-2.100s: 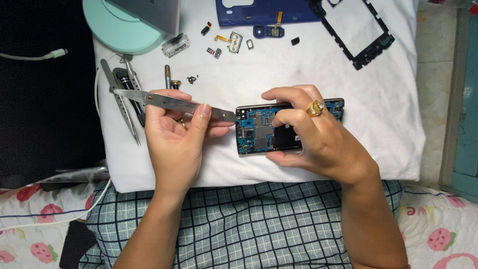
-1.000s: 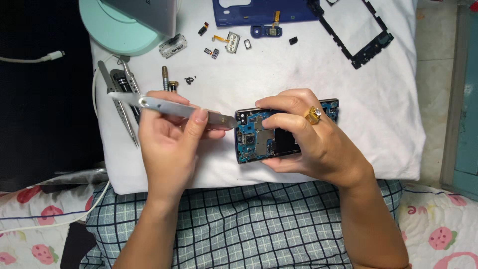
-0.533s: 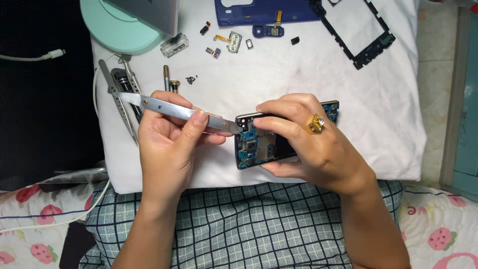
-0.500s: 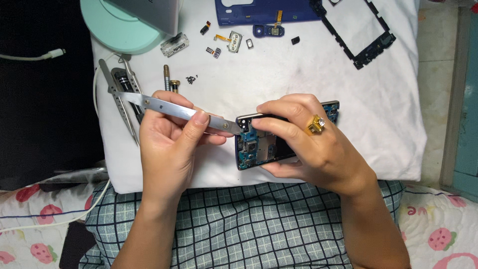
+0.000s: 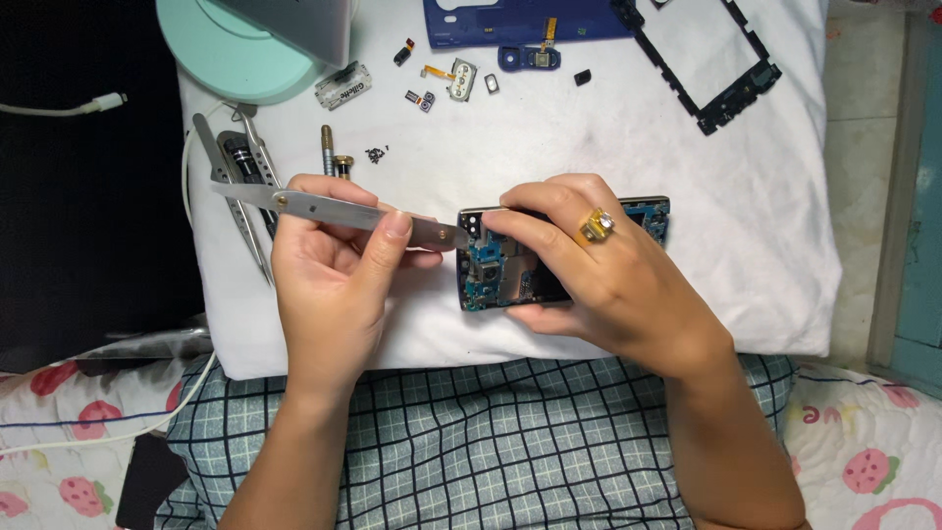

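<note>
Steel tweezers pinched in left hand, tips at opened phone edge; right hand clasps phone; small silver labelled packet above, on white cloth.

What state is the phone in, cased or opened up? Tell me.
Opened up. The phone in the right hand shows a bare blue circuit board; its blue back cover and black frame lie apart.

A left hand presses metal tweezers against an opened phone. The right hand grips the phone over a white cloth.
</note>
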